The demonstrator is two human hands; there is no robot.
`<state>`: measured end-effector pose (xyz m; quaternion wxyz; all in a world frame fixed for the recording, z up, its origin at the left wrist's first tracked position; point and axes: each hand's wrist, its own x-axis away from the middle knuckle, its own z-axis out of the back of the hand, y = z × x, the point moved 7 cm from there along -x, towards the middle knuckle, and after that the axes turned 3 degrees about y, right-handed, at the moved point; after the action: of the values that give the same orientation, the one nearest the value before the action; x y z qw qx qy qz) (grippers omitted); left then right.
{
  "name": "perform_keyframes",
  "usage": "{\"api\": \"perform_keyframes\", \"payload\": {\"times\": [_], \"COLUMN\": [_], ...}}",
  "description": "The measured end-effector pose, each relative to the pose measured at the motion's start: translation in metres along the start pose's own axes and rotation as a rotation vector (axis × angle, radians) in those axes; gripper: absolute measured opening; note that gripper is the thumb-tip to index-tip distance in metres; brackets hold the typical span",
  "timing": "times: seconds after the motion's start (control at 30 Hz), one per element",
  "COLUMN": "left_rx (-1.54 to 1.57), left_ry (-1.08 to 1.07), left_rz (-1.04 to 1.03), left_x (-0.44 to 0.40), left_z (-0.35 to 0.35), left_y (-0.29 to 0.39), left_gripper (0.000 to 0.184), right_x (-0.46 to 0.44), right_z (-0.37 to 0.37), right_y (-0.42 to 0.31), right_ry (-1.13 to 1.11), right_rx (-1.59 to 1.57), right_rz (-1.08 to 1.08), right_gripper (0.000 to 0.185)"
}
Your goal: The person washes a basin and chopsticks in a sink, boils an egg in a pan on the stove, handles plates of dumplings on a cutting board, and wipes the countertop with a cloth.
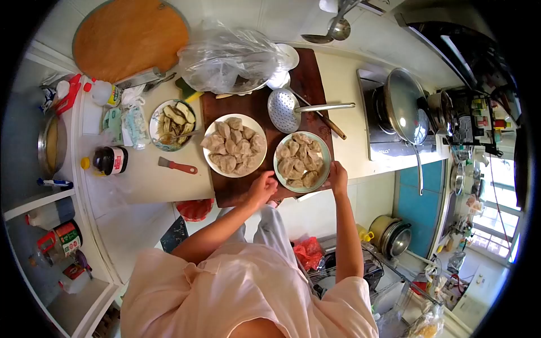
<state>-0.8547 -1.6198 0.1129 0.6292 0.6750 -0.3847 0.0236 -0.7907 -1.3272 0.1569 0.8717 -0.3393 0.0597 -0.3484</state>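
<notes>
Two plates of dumplings stand side by side on the dark wooden board (225,186). One is a white plate (209,160) piled with dumplings (234,145); the other is a green-rimmed plate (280,181) with more dumplings (301,160). My right hand (338,178) closes on the right rim of the green-rimmed plate. Between the two plates' front edges is my left hand (263,188), its fingers loosely bent and apart, close to the green-rimmed plate; whether it touches is unclear. Just behind that plate lies a perforated skimmer (283,110), its handle pointing right.
A covered wok (404,107) sits on the stove at right, its handle jutting forward. Left of the board are a plate of sliced food (172,125), a red-handled brush (177,165) and a dark bottle (110,161). Behind, clear plastic (228,56) covers a dish.
</notes>
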Motion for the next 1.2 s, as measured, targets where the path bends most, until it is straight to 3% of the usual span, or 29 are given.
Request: {"api": "perform_keyframes", "payload": {"times": [0.03, 0.13, 0.3, 0.37, 0.43, 0.5, 0.67, 0.9, 1.1, 1.13, 1.2], "left_rx": [-0.015, 0.133, -0.002, -0.137, -0.103, -0.101, -0.197, -0.099, -0.242, -0.242, -0.255], "left_ry": [0.01, 0.078, 0.033, -0.008, -0.01, 0.034, 0.019, 0.041, 0.078, 0.083, 0.108], "left_rz": [0.051, 0.094, 0.018, -0.018, 0.005, -0.005, -0.044, 0.057, -0.194, -0.255, -0.213], "left_x": [-0.012, -0.03, -0.015, -0.011, -0.022, -0.016, -0.013, -0.028, -0.032, -0.019, -0.025], "left_z": [-0.004, -0.007, -0.029, -0.046, -0.039, -0.025, -0.048, -0.023, -0.032, -0.037, -0.033], "left_y": [-0.003, -0.004, 0.009, 0.047, 0.061, 0.066, 0.068, 0.055, 0.107, 0.125, 0.103], "left_gripper": [0.031, 0.025, 0.021, 0.021, 0.024, 0.023, 0.024, 0.021, 0.025, 0.024, 0.023], "right_x": [-0.005, -0.006, 0.034, 0.041, 0.035, 0.043, 0.051, 0.039, 0.023, 0.024, 0.023], "right_z": [-0.006, -0.015, 0.026, 0.041, 0.041, 0.038, 0.048, 0.031, 0.061, 0.063, 0.045], "right_y": [-0.006, 0.008, 0.003, 0.006, -0.01, -0.033, 0.0, -0.015, -0.047, -0.049, -0.03], "right_ry": [0.023, -0.058, -0.084, -0.043, 0.008, -0.075, -0.07, -0.072, 0.082, 0.128, 0.038], "right_rx": [0.15, -0.062, -0.202, -0.26, -0.24, -0.319, -0.44, -0.38, -0.311, -0.444, -0.489], "right_rz": [0.191, 0.118, -0.059, -0.111, 0.012, -0.029, -0.177, -0.096, 0.014, 0.07, -0.027], "right_gripper": [0.025, 0.023, 0.019, 0.019, 0.022, 0.023, 0.023, 0.022, 0.02, 0.019, 0.018]}}
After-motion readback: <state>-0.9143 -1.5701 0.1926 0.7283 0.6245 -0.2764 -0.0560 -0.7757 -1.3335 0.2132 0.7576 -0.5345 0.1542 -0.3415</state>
